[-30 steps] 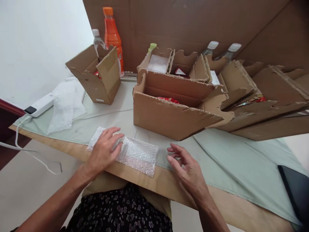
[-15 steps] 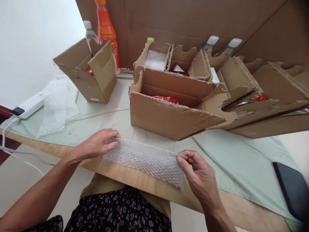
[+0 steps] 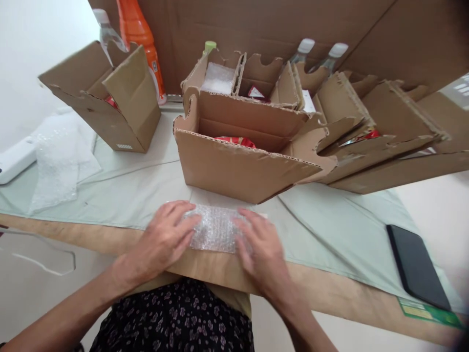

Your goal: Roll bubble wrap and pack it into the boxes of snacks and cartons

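A folded piece of bubble wrap (image 3: 215, 228) lies at the near edge of the table, on a pale green cloth (image 3: 322, 230). My left hand (image 3: 166, 237) rests flat on its left end, fingers stretched out. My right hand (image 3: 261, 249) lies flat on its right end, fingers spread and a little blurred. Both palms press the wrap down. Just behind it stands an open cardboard box (image 3: 238, 161) with something red inside.
Another open box (image 3: 106, 105) stands at the back left, with an orange bottle (image 3: 137, 34) and a clear bottle (image 3: 106, 32) behind it. Several more open boxes (image 3: 370, 132) fill the back right. Loose bubble wrap (image 3: 58, 159) lies left. A black phone (image 3: 415, 266) lies right.
Half a second ago both hands held the bubble wrap stretched out by its ends above the table edge. Now it lies folded shorter on the table with both hands flat on it.
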{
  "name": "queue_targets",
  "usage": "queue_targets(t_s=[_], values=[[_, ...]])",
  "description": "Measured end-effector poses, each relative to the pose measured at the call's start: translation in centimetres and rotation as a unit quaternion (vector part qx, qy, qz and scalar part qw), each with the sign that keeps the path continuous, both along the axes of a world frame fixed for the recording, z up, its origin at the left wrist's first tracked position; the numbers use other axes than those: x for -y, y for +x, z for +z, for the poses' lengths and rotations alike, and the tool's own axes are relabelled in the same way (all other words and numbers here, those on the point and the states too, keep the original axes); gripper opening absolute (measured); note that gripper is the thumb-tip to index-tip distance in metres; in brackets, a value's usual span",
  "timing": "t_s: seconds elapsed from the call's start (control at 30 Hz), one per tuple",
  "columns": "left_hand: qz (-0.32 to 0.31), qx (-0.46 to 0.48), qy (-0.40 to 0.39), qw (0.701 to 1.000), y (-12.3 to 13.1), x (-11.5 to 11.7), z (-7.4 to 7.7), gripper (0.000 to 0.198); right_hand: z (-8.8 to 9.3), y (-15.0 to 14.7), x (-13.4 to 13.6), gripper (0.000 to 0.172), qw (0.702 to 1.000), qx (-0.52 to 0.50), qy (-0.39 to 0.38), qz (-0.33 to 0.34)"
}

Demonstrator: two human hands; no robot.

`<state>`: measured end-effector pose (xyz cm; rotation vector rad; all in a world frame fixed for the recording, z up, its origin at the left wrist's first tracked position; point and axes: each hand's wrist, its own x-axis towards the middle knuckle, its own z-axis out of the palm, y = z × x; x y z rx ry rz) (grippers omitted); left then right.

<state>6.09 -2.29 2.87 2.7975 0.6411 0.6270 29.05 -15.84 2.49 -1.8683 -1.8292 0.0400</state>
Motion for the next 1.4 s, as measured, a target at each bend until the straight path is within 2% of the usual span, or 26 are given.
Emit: queue_targets(t_s=[0.07, 0.13, 0.23, 0.3, 0.37, 0.47, 0.57, 0.63, 0.7, 0.8, 0.9, 1.0, 1.1, 1.17, 1.23, 1.3, 1.4], values=[[-0.035, -0.037, -0.027, 0.998, 0.7, 0.2, -1.0, 0.026, -0.7, -1.0, -0.7, 0.036, 0.995, 0.021, -0.057, 0.078], [-0.042, -0.055, -0.057, 0.996, 0.9, -0.1, -1.9, 0.025, -1.7, 0.1, 0.1, 0.036, 0.991, 0.045, -0.086, 0.090], [-0.045, -0.050, -0.086, 0.994, 0.7, -0.8, -2.5, 0.027, -2.6, 4.6, 3.7, 0.033, 0.995, 0.078, -0.059, -0.020], [-0.047, -0.036, -0.100, 0.993, 0.4, -0.9, -2.4, 0.026, -2.5, 7.4, 5.8, 0.031, 0.990, 0.093, -0.025, -0.105], [-0.035, -0.009, -0.109, 0.993, 0.2, -1.1, -1.9, 0.028, -2.0, 8.5, 6.3, 0.029, 0.987, 0.092, 0.004, -0.134], [0.038, 0.025, -0.069, 0.997, -0.4, -1.9, -1.7, 0.033, -1.7, 7.4, 4.0, 0.030, 0.992, 0.071, 0.008, -0.107], [0.111, -0.001, -0.022, 0.994, -1.0, -2.9, -2.3, 0.031, -2.6, 5.9, 0.7, 0.031, 0.992, 0.066, -0.017, -0.102], [0.124, -0.019, -0.031, 0.992, -1.4, -3.0, -2.7, 0.021, -3.2, 5.5, -0.4, 0.024, 0.993, 0.052, -0.016, -0.101], [0.121, -0.002, -0.058, 0.991, -1.7, -2.7, -2.7, 0.011, -3.1, 5.4, 0.0, 0.018, 0.995, 0.008, -0.002, -0.094], [0.121, 0.045, -0.143, 0.981, -2.7, -1.9, -1.1, 0.014, -1.6, 4.9, 2.2, 0.016, 0.989, -0.101, -0.010, -0.108], [0.141, 0.056, -0.202, 0.968, -4.0, -2.4, 2.2, 0.011, 0.2, 2.3, 4.1, 0.016, 0.968, -0.223, -0.047, -0.103], [0.167, 0.048, -0.134, 0.976, -4.4, -5.2, 5.5, 0.022, 0.5, -2.1, 3.9, 0.035, 0.945, -0.309, -0.099, -0.032], [0.165, 0.016, -0.044, 0.985, -2.9, -9.1, 6.8, 0.028, -1.0, -6.6, 2.2, 0.054, 0.944, -0.307, -0.123, 0.013], [0.176, 0.005, 0.003, 0.984, -1.7, -11.1, 6.4, 0.037, -2.1, -8.6, 1.0, 0.060, 0.952, -0.285, -0.112, 0.005], [0.183, 0.029, 0.021, 0.983, -1.1, -11.6, 5.3, 0.041, -2.7, -9.6, 0.2, 0.059, 0.956, -0.276, -0.098, -0.008], [0.161, 0.081, 0.008, 0.984, -1.7, -10.2, 3.7, 0.036, -2.7, -9.6, -0.3, 0.054, 0.956, -0.277, -0.098, -0.002], [0.097, 0.133, -0.066, 0.984, -4.1, -5.5, 1.4, 0.025, -2.0, -9.0, -0.7, 0.040, 0.950, -0.288, -0.112, 0.040]])
